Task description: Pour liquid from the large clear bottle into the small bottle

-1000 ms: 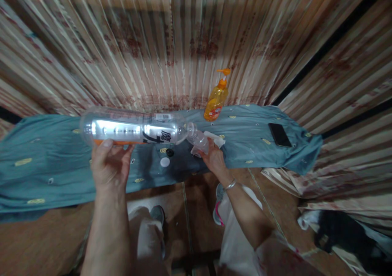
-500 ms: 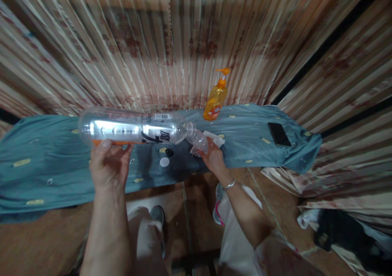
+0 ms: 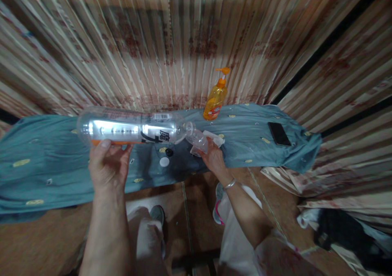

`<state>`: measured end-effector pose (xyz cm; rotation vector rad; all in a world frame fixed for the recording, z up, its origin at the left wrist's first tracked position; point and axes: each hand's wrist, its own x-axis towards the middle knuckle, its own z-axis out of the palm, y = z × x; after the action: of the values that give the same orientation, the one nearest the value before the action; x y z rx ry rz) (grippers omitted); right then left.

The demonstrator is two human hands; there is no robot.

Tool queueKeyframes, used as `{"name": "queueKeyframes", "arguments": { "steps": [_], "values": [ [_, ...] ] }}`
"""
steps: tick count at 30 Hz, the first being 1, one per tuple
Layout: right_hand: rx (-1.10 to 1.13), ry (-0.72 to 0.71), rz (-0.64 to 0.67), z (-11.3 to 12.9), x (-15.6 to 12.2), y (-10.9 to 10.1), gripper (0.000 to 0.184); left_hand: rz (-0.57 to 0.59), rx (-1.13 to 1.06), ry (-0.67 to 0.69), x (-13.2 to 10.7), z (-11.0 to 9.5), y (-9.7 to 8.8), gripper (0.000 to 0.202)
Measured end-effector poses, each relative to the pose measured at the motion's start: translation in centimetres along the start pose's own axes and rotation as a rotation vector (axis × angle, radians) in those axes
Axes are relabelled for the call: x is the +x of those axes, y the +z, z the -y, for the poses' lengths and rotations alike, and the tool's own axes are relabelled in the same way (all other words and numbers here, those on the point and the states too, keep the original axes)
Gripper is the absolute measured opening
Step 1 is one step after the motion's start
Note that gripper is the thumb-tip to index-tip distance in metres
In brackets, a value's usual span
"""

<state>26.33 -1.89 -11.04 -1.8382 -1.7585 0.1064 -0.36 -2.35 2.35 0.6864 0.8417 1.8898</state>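
A large clear plastic bottle (image 3: 131, 125) with a silver and orange label lies nearly level in my left hand (image 3: 110, 161), whose fingers wrap its underside. Its neck points right and meets the mouth of a small clear plastic bottle (image 3: 198, 139). My right hand (image 3: 213, 155) is closed around that small bottle, which slants down to the right. Whether any liquid passes between them I cannot tell. White tissue (image 3: 217, 139) lies behind and beneath my right hand. Below the large bottle's neck, a white cap (image 3: 164, 162) and a dark cap (image 3: 169, 152) rest on the cloth.
A yellow pump bottle (image 3: 214, 102) with an orange top stands at the back of the cloth-covered bench (image 3: 241, 145). Toward the right end lies a black phone (image 3: 279, 134). A pleated curtain (image 3: 147, 51) hangs behind the bench. Dark cloth items (image 3: 343, 231) lie at lower right.
The large bottle has shifted very slightly left with my left hand. My right hand and the small bottle look almost the same.
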Motion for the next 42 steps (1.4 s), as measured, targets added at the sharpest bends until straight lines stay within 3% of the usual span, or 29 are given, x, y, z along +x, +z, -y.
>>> {"name": "queueKeyframes", "arguments": {
  "steps": [10,30,42],
  "values": [
    [0.004,-0.015,-0.015,-0.08,-0.08,-0.03,0.052,-0.006,0.0,-0.001,0.02,-0.09,-0.17,0.04],
    [-0.011,-0.004,0.0,0.04,-0.01,-0.17,0.052,0.028,0.017,0.005,0.03,-0.15,-0.25,0.038],
    [-0.023,0.004,0.012,0.25,-0.04,-0.31,0.05,-0.015,0.011,-0.002,0.03,-0.09,-0.14,0.036]
  ]
}}
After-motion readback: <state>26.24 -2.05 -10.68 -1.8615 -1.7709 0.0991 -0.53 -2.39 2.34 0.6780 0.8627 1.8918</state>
